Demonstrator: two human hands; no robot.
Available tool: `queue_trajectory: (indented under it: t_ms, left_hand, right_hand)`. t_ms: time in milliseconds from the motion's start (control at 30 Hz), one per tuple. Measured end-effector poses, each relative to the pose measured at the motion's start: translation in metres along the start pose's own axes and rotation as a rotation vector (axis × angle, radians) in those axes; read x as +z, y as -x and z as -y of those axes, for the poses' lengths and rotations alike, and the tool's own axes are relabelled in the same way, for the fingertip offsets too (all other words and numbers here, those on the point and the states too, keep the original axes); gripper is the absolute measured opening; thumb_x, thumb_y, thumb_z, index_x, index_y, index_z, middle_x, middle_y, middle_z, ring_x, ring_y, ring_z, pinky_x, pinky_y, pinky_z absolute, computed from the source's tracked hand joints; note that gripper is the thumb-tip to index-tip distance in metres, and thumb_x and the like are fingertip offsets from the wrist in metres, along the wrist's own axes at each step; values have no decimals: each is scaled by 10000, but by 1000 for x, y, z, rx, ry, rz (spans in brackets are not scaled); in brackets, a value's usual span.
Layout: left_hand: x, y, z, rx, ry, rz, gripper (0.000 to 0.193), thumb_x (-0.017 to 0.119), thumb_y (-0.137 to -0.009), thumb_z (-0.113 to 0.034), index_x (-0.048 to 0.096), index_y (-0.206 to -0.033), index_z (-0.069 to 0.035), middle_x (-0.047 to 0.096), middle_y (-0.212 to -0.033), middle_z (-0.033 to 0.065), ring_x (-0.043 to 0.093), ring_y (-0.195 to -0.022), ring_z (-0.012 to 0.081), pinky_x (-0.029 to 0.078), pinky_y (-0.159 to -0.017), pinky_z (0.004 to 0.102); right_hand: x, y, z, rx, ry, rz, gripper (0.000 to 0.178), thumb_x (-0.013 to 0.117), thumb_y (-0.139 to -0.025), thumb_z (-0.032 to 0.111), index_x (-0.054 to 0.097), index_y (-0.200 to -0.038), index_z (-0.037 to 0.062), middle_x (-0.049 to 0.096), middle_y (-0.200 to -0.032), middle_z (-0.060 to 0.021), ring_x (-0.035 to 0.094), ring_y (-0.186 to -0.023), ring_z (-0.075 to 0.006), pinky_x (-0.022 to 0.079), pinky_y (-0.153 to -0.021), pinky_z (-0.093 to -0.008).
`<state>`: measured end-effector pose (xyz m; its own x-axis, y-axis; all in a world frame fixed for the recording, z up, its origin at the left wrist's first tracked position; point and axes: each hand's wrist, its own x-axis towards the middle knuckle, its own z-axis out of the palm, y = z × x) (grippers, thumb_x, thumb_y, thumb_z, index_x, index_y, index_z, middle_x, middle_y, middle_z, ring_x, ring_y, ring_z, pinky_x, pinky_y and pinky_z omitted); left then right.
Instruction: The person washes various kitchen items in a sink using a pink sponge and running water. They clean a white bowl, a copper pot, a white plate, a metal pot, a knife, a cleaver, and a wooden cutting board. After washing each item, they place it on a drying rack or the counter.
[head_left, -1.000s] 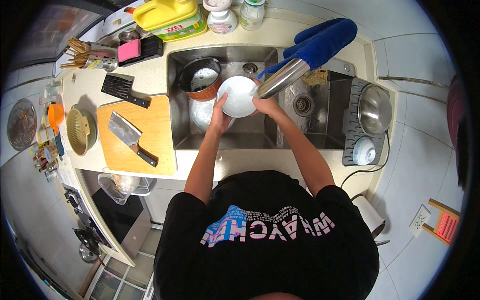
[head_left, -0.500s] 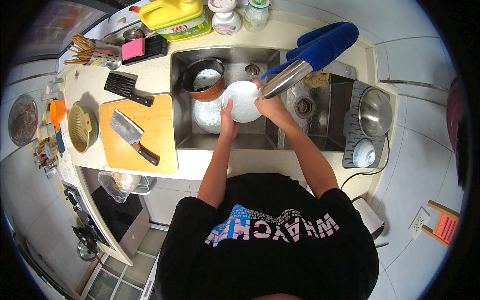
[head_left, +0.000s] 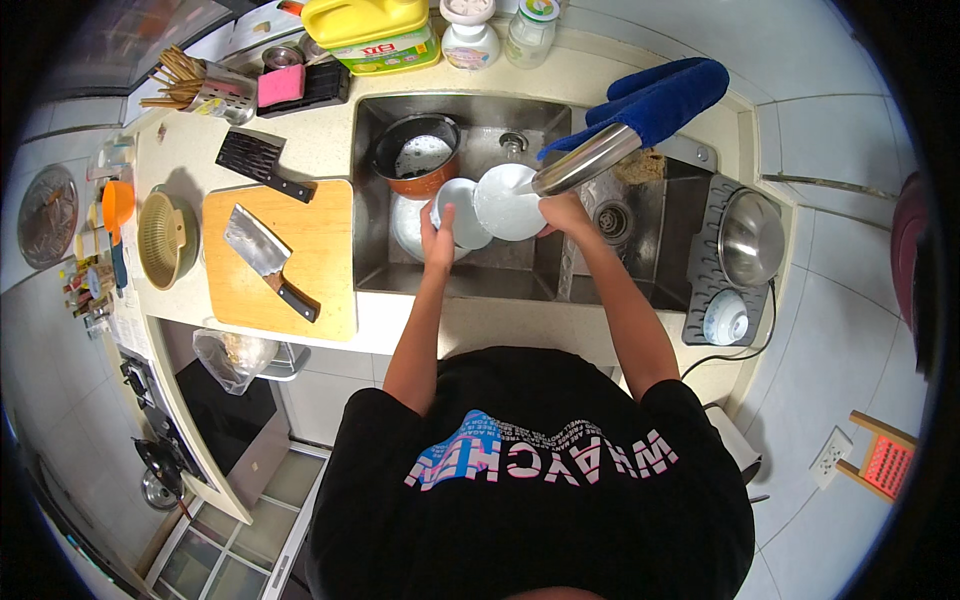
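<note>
Over the double steel sink [head_left: 375, 278], my left hand [head_left: 437, 238] grips a white bowl [head_left: 466, 216] by its left rim, thumb over the edge. A second white bowl [head_left: 507, 205] is in my right hand [head_left: 564, 214], held at its right side with most of the fingers hidden. The two bowls are side by side, the right one slightly overlapping the left. Just above the right bowl is the end of the steel faucet [head_left: 590, 160], and water seems to run from it. A white dish [head_left: 408, 228] lies in the left basin beneath my left hand.
A brown pot [head_left: 425, 186] with foamy liquid sits in the left basin. Blue cloth [head_left: 665, 100] drapes the faucet. Left of the sink, a cleaver [head_left: 258, 243] lies on a cutting board [head_left: 225, 305]. A steel bowl [head_left: 752, 240] and small bowl [head_left: 726, 318] rest on a grey mat.
The bowls, earlier showing as one white round between both hands, are now apart. My left hand has shifted left with one; the right hand keeps the other near the faucet.
</note>
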<state>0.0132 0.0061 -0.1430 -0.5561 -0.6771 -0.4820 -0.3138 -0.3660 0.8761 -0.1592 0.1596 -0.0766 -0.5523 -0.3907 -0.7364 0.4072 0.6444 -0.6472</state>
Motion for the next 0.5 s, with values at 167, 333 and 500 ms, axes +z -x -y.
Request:
queue_trajectory:
  t_ms: [167,333,500]
  left_hand:
    - [-12,-5,4,-79,-7,-87,536,558,-902,-394,427,-1280,-37,523,-1206,127,476,-1108,227,356,-967,334]
    - [-12,2,-19,-196,105,-65,573,542,-897,-422,371,-1330,-89,486,-1254,127,474,-1126,255,393,-926,393]
    - [-19,2,-28,-237,168,-29,576,534,-888,-443,342,-1345,-150,448,-1299,99,466,-1150,266,408,-913,433]
  right_hand:
    - [2,8,-19,96,-369,127,720,428,-705,-33,261,-1386,130,452,-1276,-150,563,-1047,-341,579,-701,-452]
    - [9,13,-19,50,-870,417,731,452,-670,-37,270,-1368,82,475,-1244,-159,553,-1050,-334,555,-786,-504]
    - [24,-1,-24,200,-1206,530,776,478,-639,-23,266,-1375,101,505,-1214,-165,552,-1082,-323,567,-782,-502]
